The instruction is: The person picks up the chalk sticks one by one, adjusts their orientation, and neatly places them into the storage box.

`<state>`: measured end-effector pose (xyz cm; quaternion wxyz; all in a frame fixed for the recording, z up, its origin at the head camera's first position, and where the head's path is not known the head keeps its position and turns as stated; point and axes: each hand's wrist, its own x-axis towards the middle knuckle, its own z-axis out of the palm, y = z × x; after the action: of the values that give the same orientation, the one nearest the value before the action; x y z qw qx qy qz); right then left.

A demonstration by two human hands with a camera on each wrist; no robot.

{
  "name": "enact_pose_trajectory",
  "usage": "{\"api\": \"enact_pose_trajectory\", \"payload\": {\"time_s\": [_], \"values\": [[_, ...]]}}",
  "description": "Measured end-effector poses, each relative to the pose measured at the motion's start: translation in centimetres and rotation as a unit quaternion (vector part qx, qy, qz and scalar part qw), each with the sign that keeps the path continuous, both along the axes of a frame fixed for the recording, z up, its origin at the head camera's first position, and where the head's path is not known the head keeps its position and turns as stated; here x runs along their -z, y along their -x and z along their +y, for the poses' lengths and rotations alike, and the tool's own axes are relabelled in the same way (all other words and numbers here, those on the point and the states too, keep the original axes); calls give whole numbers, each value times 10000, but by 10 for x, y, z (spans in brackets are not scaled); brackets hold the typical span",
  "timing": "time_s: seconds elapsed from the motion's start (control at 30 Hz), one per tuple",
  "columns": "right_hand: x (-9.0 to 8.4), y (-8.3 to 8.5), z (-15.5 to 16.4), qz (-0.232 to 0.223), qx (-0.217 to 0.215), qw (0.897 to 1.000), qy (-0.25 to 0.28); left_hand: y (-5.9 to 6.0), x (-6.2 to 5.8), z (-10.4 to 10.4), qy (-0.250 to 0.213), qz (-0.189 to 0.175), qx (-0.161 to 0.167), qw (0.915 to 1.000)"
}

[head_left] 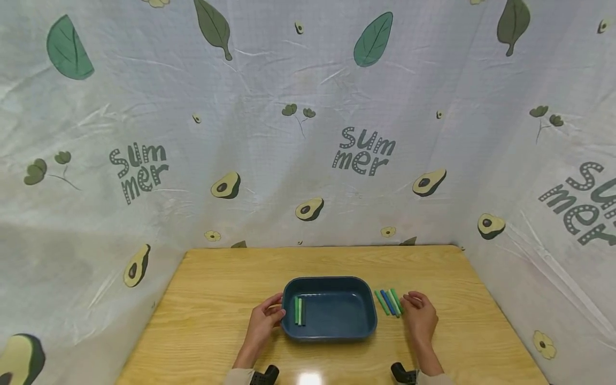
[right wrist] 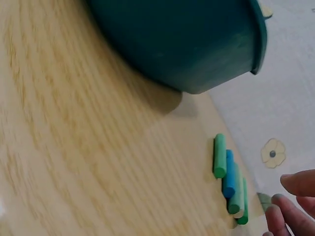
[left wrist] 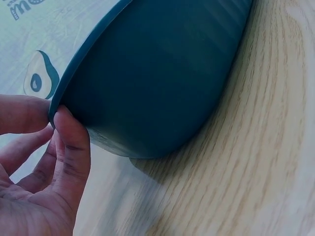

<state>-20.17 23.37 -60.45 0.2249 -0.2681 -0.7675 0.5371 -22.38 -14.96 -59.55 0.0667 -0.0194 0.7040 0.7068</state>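
A dark blue rectangular basin stands on the table. My left hand pinches its left rim between thumb and fingers, as the left wrist view shows. Inside the basin, at its left end, lie a green chalk stick, a pale one and a dark one, side by side. To the right of the basin several more chalk sticks lie in a slanted row, among them a green one and a blue one. My right hand is just right of this row, thumb and fingers apart, with nothing seen between them.
The light wooden table reaches back to a white patterned sheet, which also hangs at both sides. The basin's walls rise between the chalk inside and the row outside.
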Motion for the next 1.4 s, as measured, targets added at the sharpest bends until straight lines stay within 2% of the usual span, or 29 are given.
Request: {"api": "enact_pose_trajectory", "payload": {"time_s": [0.4,0.57,0.93,1.4], "values": [[11,2,-7,-277,324,9977,-522,0,-3,2,-77,-9,-37,10000],[15,2,-9,-357,469,9963,-629,0,1,2,-157,6,28,9999],[19,6,-11,-403,425,9951,-792,2,1,0,-298,55,50,9995],[15,10,-12,-461,373,9921,-1108,2,-1,1,-190,-7,67,9998]]}}
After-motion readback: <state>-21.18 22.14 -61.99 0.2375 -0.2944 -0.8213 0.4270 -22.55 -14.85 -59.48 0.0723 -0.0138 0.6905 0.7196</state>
